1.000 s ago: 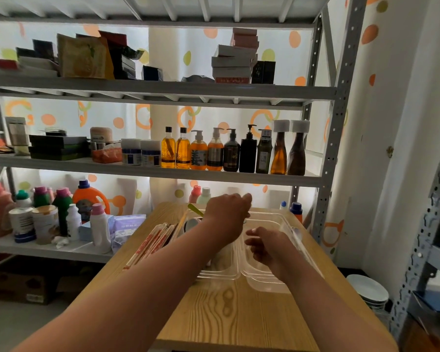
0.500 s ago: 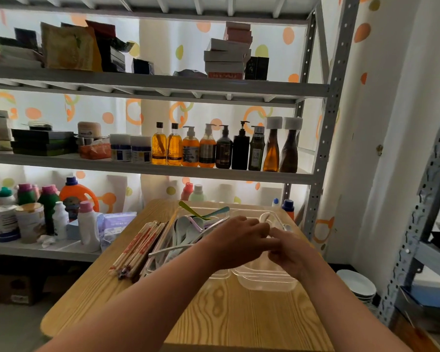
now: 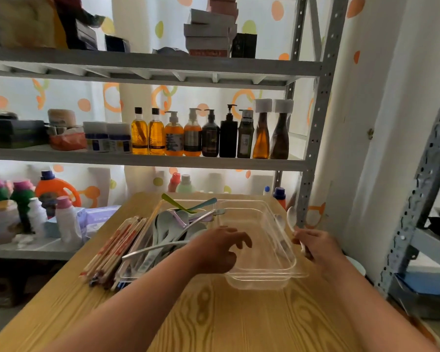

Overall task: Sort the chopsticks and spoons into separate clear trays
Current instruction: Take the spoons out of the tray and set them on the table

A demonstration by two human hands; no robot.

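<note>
right hand (image 3: pixel 315 247) grips white spoon (image 3: pixel 291 217) at right rim of empty tray (image 3: pixel 262 280) | left hand (image 3: pixel 217 250) loose, holding nothing, over its left edge

I seem to be working in a storeroom for household goods. Beyond my left hand (image 3: pixel 218 247) stands a grey slotted-metal rack (image 3: pixel 323 97). Its shelves carry a row of pump bottles (image 3: pixel 211 134) of soaps and oils, stacked boxes (image 3: pixel 208 29) higher up, and detergent jugs (image 3: pixel 54 189) low down, off to that hand's left. A second metal rack (image 3: pixel 429 174) rises to the right of my right hand (image 3: pixel 315 246), and the wooden table (image 3: pixel 239 321) under both hands sits close in front of the first rack, with a dotted curtain (image 3: pixel 97 97) behind the shelves.
</note>
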